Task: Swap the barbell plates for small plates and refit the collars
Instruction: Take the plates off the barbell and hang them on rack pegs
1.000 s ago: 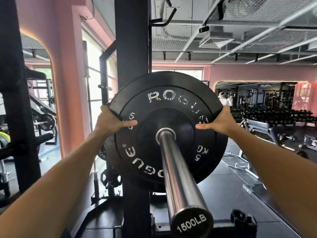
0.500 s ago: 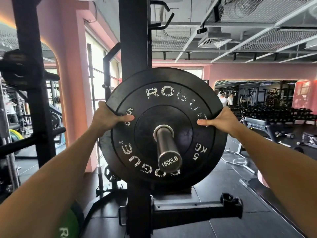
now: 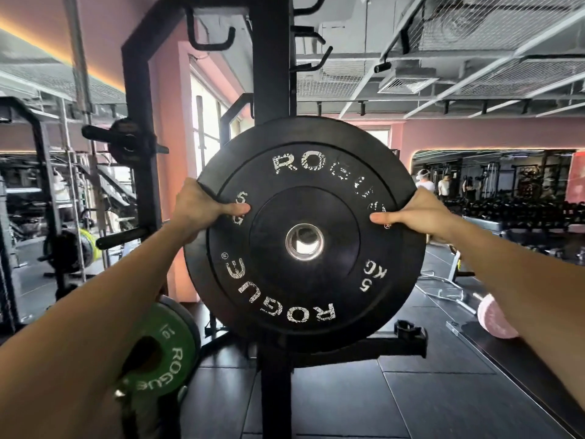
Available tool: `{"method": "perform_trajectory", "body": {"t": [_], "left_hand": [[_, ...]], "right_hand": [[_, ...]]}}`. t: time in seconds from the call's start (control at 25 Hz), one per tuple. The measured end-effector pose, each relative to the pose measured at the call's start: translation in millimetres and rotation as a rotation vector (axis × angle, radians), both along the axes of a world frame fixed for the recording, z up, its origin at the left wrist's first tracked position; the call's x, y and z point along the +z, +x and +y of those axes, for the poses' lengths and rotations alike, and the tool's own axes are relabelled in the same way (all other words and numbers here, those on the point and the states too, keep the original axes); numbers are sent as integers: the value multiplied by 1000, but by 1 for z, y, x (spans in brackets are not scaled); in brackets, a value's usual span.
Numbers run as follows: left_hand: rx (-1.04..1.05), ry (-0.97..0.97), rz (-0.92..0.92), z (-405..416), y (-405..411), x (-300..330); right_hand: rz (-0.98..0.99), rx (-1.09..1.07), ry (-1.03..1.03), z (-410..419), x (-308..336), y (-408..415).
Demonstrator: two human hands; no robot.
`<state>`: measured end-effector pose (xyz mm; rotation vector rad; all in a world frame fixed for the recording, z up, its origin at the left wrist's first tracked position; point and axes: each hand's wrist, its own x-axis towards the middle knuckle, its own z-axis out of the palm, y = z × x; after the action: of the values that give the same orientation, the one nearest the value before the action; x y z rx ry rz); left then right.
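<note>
**Black 5 KG plate (image 3: 304,236) clear of the bar sleeve, carried in both hands.**

The plate's steel-lined centre hole, filled by the sleeve half a second ago, now shows daylight: removal at this end is complete. The plate hangs upright in front of the rack upright (image 3: 273,74). Left hand (image 3: 202,207) and right hand (image 3: 421,213) grip opposite rim edges, thumbs on the face, fingers wrapped behind. A green plate (image 3: 164,359) sits low left. Judgement: stow this plate next.

Plate (image 3: 304,236) held upright between left hand (image 3: 202,210) and right hand (image 3: 414,217) — in front of rack upright (image 3: 273,58). Second plate (image 3: 164,353) lower left; collar (image 3: 410,332) on rack arm, lower right.
</note>
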<state>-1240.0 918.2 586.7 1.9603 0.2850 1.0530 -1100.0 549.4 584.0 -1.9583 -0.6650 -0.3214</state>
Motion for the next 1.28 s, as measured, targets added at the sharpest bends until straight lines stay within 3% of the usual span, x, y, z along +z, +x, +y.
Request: {"method": "perform_trajectory", "body": {"t": [0.36, 0.76, 0.96, 1.28], "left_hand": [[33, -12, -31, 24, -155, 30], [81, -93, 16, 203, -297, 22], [123, -60, 66, 306, -324, 21], [35, -77, 30, 393, -318, 20]], "right_hand": [[10, 59, -38, 48, 32, -115], [58, 148, -45, 227, 15, -238], [79, 129, -74, 313, 2, -277], [86, 149, -73, 406, 9, -270]]}}
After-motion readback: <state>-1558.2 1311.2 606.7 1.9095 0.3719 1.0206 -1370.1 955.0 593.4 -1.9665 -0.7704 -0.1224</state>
